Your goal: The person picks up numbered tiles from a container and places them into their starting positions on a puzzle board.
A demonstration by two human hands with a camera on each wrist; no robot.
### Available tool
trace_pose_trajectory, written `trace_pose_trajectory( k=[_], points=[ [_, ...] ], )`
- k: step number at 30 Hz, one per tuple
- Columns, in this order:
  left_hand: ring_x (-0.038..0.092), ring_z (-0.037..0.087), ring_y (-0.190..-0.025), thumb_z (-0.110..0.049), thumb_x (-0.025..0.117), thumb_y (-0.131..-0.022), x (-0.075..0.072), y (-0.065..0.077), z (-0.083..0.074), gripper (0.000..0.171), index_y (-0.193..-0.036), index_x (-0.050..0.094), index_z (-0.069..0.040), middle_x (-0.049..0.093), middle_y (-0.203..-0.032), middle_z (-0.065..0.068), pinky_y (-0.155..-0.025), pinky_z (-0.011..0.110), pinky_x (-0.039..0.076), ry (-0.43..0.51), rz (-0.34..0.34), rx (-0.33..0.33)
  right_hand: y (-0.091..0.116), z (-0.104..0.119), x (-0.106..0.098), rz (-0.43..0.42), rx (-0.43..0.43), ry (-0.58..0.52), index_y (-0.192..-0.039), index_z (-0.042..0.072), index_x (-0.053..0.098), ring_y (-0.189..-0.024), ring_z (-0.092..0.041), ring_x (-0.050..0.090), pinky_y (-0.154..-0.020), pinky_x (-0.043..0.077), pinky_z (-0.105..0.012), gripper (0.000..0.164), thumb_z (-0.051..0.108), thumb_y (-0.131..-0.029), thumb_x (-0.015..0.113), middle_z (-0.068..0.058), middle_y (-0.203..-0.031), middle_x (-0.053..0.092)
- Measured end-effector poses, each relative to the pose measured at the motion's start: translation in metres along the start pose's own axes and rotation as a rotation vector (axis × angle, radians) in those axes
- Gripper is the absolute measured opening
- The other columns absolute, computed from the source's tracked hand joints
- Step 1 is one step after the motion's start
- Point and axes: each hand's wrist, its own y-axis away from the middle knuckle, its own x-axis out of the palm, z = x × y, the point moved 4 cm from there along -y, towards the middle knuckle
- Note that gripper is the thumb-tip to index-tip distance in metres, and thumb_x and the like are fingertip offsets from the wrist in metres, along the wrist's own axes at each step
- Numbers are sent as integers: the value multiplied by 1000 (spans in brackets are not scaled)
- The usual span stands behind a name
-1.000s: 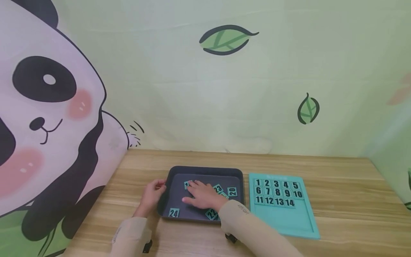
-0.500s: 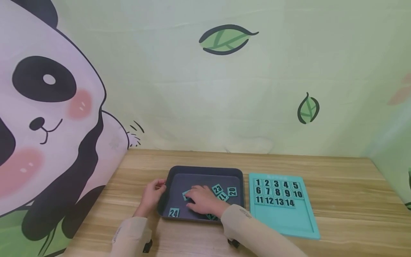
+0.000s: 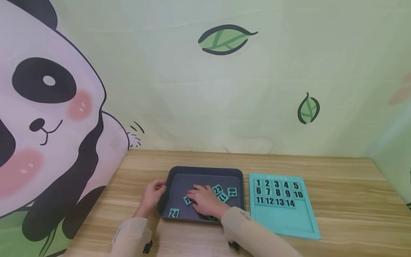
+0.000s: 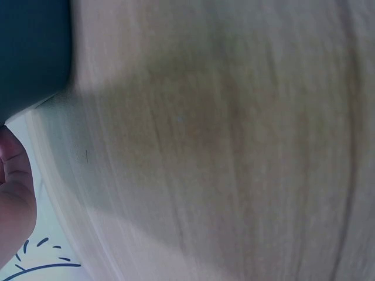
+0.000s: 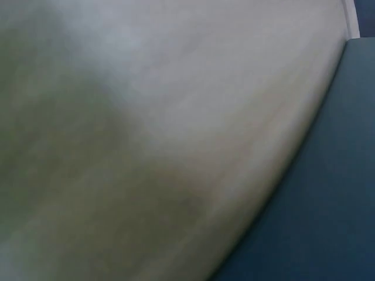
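Observation:
A dark tray [image 3: 205, 170] holds loose teal number tiles. My left hand [image 3: 152, 196] grips the tray's left side, fingers bent at the rim; in the left wrist view part of this hand [image 4: 16, 196] shows beside the tray's outer wall [image 4: 32, 52]. Inside the tray, my right hand [image 3: 205, 200] lies palm down, its fingertips on a tile [image 3: 187, 200] whose number is partly covered. Right of the hand lie tile 23 [image 3: 217, 189], tile 17 [image 3: 222, 197] and tile 20 [image 3: 232, 192]. Tile 24 [image 3: 173, 213] sits at the near left corner. More tiles are partly hidden under the right wrist.
A teal number board [image 3: 282, 221] lies right of the tray, with tiles 1 to 14 in rows at its top and a bare lower part. Both stand on a wooden table [image 3: 350, 200]. Behind is a light green wall cloth [image 3: 179, 107] with a panda print.
My right hand's fingers have drawn together, and the tile under them has slid toward the near side of the tray and turned. My left hand stays at the tray's left rim.

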Motion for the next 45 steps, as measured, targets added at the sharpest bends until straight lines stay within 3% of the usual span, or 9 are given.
trace_pose_trajectory(
  k=[10,19,25,34,40,45],
  points=[
    [56,27,-89,-1,53,-83,1,0,-2,25,-106,57,6,59,-98,21,-76,34,49,7,-4,12,3,1,-1,-115,-25,47,-104,21,65,-111,-13,49,-92,38,-41,27,28,-79,62,8,-107,63],
    [56,27,-89,-3,53,-83,2,-2,1,25,-107,57,5,60,-98,19,-76,35,49,-4,-1,-2,16,4,-12,-183,-65,77,-103,18,65,-104,-11,50,-89,41,-37,26,27,-80,61,6,-103,62],
    [56,29,-91,-3,52,-83,1,-1,-1,26,-107,57,5,59,-99,20,-78,37,49,-5,4,10,40,0,-33,-240,-132,70,-105,16,64,-102,-12,51,-88,43,-35,28,25,-78,63,5,-103,61],
    [54,29,-95,-4,51,-85,1,-1,-2,27,-110,56,5,58,-101,20,-80,39,48,-26,17,11,83,-24,-52,-274,-180,20,-102,14,63,-98,-12,50,-83,44,-32,29,22,-75,67,4,-98,56],
    [55,29,-94,-4,51,-85,1,-1,-2,27,-109,55,5,58,-100,20,-79,38,48,-37,17,1,110,-48,-65,-354,-142,-4,-97,14,64,-94,-14,49,-78,44,-29,29,19,-69,69,2,-95,55],
    [55,29,-94,-4,51,-85,2,-1,-2,26,-109,55,5,58,-100,20,-78,38,48,-41,17,-2,133,-74,-72,-388,-52,-59,-97,15,65,-86,-10,46,-75,43,-27,31,16,-66,71,4,-91,53]
  ],
)
